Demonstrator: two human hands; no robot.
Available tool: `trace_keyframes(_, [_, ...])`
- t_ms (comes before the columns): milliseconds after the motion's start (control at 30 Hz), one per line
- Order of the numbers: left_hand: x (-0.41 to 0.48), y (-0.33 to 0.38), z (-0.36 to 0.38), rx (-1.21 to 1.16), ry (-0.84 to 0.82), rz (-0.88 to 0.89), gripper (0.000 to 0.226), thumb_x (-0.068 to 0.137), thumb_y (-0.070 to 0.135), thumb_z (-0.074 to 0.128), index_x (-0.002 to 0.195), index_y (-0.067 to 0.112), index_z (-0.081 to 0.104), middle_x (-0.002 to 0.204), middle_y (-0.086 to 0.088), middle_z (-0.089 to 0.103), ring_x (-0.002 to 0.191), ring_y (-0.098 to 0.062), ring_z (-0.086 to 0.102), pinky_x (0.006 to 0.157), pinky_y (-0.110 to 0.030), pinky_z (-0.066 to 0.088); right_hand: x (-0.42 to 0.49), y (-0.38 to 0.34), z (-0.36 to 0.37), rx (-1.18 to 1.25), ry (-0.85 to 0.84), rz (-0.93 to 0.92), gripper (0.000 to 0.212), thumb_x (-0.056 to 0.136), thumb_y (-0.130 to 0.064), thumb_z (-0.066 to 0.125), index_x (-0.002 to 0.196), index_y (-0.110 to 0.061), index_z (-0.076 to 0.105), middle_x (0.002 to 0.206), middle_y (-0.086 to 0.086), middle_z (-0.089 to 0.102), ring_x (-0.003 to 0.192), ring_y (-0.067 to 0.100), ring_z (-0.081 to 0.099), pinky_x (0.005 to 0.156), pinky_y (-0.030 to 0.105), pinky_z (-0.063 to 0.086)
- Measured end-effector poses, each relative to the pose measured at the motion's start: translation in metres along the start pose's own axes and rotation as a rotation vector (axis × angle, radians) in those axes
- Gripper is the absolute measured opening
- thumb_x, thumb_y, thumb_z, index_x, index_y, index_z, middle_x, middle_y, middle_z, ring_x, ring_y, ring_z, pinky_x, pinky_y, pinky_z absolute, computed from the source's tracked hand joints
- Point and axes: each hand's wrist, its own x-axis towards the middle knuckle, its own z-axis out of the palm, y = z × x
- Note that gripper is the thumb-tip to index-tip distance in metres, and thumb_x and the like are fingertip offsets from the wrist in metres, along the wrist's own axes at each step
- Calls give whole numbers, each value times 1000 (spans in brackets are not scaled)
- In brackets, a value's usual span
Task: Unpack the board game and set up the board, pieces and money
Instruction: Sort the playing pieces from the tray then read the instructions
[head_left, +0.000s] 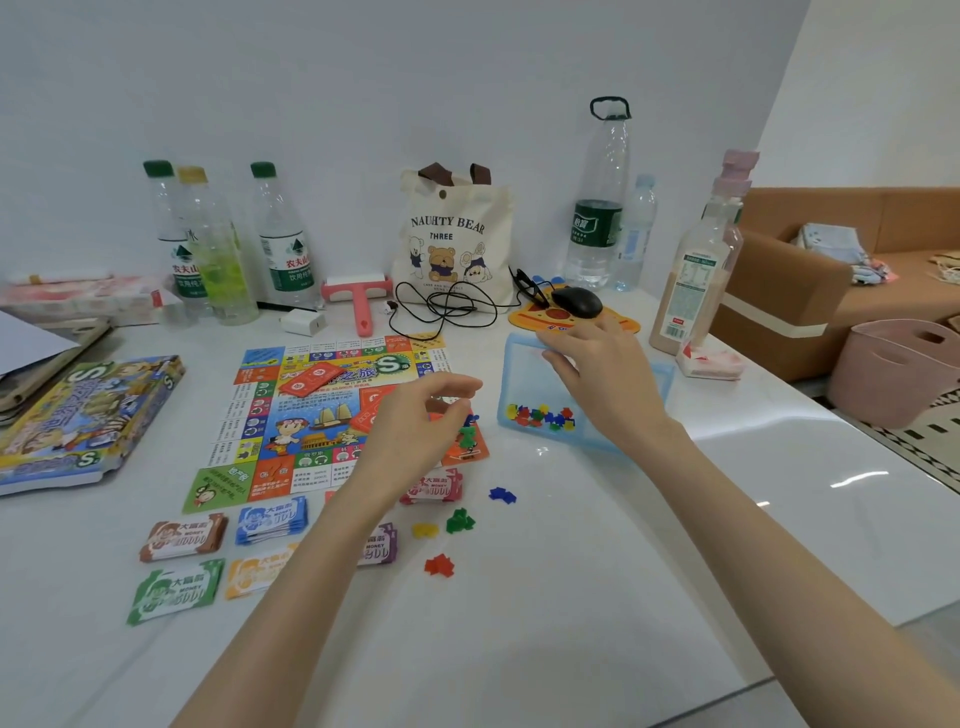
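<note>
White table top (597, 545) is holding our game. Our board (311, 410) is lying flat in the middle, with money piles (184, 538) sitting just in front and the box (88, 415) lying at the left. Our left hand (410, 441) is curling over the board; we cannot tell if it is pinching anything. Our right hand (608, 384) is gripping the blue bag (524, 384) by its top edge, little coloured pieces (540, 417) sitting inside.
</note>
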Motion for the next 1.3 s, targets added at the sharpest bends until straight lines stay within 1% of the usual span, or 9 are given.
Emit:
trace_keyframes(167, [-3, 0, -2, 10, 11, 11, 26, 94, 13, 55, 110, 30, 67, 103, 19, 64, 90, 7, 56, 61, 4, 39, -7, 0, 0, -65, 68, -91, 27, 85, -13, 71, 112, -11, 71, 90, 9, 72, 80, 33, 58, 66, 41, 45])
trace_keyframes(367, [-7, 0, -3, 16, 15, 22, 25, 94, 13, 56, 108, 30, 68, 101, 20, 64, 87, 10, 55, 64, 2, 40, -22, -5, -3, -56, 114, -148, 35, 80, -8, 76, 114, -9, 70, 90, 9, 70, 79, 32, 59, 60, 38, 43])
trace_keyframes(600, [-12, -3, -5, 19, 14, 19, 25, 94, 13, 56, 109, 30, 68, 102, 20, 64, 87, 9, 56, 64, 2, 40, -29, -7, -7, -68, 142, -163, 43, 73, -6, 82, 114, -8, 70, 93, 9, 70, 81, 32, 60, 61, 35, 40])
trace_keyframes(733, [-12, -3, -5, 37, 12, 5, 25, 95, 15, 55, 111, 30, 67, 104, 21, 63, 87, 11, 54, 64, -4, 42, -31, -9, -7, -45, 123, -178, 52, 65, -2, 86, 114, -7, 70, 96, 10, 70, 83, 33, 61, 63, 36, 41])
trace_keyframes(867, [-11, -4, -7, 31, 16, 2, 24, 95, 16, 56, 111, 30, 67, 104, 21, 63, 88, 12, 54, 65, -2, 42, -30, -8, -6, 16, 163, -153, 41, 76, -2, 79, 115, -7, 70, 95, 10, 70, 83, 33, 60, 64, 35, 39])
trace_keyframes(1000, [-7, -4, -10, 24, 22, 1, 24, 94, 15, 56, 109, 31, 67, 103, 21, 64, 88, 12, 55, 65, 2, 40, -12, -6, -1, 67, 177, -132, 30, 81, -4, 72, 111, -5, 71, 93, 11, 70, 80, 35, 58, 66, 42, 44])
trace_keyframes(1133, [1, -1, -14, 6, 13, 6, 24, 94, 15, 56, 108, 32, 67, 100, 23, 63, 88, 11, 55, 65, 2, 39, 19, 5, 14, 57, 86, -80, 26, 87, -10, 66, 112, -10, 72, 93, 11, 70, 81, 35, 53, 67, 43, 40])
trace_keyframes(1200, [6, 0, -17, -17, 9, 11, 24, 94, 14, 55, 107, 31, 67, 101, 22, 64, 91, 6, 58, 69, -3, 42, 36, 8, 23, 37, 33, -51, 25, 93, -15, 60, 116, -13, 70, 95, 10, 70, 86, 35, 53, 69, 40, 35])
trace_keyframes(1300, [17, 1, -21, -31, 16, 7, 25, 94, 13, 56, 105, 31, 67, 101, 21, 65, 94, 0, 60, 77, -14, 46, 58, 9, 32, -12, -51, -2, 28, 101, -23, 47, 121, -19, 66, 102, 8, 69, 96, 33, 52, 76, 39, 35])
